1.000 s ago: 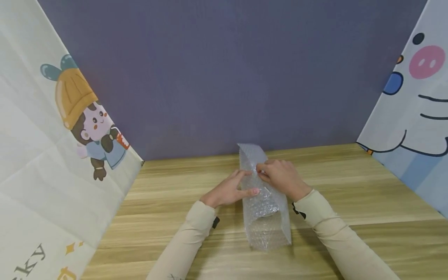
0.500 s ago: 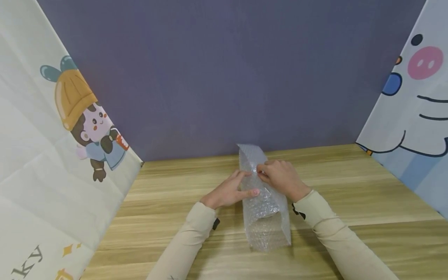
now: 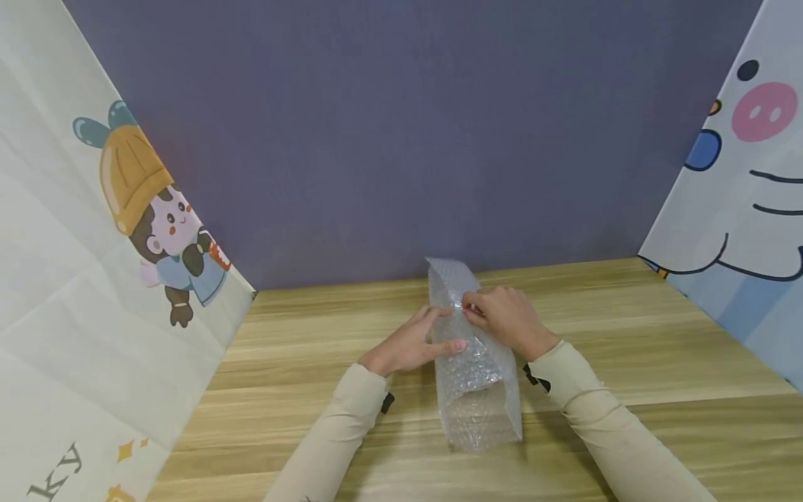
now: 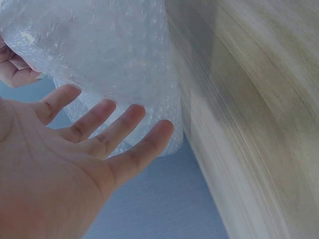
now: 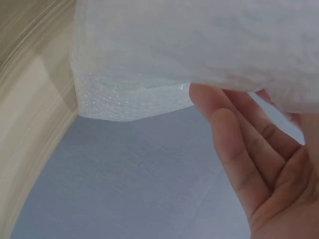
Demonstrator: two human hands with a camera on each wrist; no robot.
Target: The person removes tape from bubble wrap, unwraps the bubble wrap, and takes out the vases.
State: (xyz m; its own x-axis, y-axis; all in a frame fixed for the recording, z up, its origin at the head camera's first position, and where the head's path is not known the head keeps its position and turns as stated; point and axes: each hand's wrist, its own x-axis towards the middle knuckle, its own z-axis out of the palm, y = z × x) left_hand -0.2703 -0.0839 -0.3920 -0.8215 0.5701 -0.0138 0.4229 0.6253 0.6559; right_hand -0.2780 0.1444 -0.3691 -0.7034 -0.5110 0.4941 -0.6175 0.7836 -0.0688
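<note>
A long piece of clear bubble wrap (image 3: 473, 369) lies folded into a sleeve-like shape on the table, its near end gaping. On its left side the left hand (image 3: 410, 341) rests with fingers spread, thumb and forefinger on the top. In the left wrist view the fingers of that hand (image 4: 75, 149) are extended against the wrap (image 4: 99, 45). From the right, the right hand (image 3: 508, 319) has thumb and forefinger together at the upper middle of the wrap. The right wrist view shows its fingers (image 5: 259, 149) bent at the wrap's edge (image 5: 134, 99); the thumb is mostly hidden there.
The wood-grain table (image 3: 301, 362) meets a dark purple-grey wall panel (image 3: 376, 139) just behind the wrap's far end. White sheets with cartoon prints stand at the left (image 3: 56, 279) and right (image 3: 765, 209). No other objects are seen on the table.
The right hand's fingertips have shifted very slightly to the right. The left hand and the wrap look the same as before.
</note>
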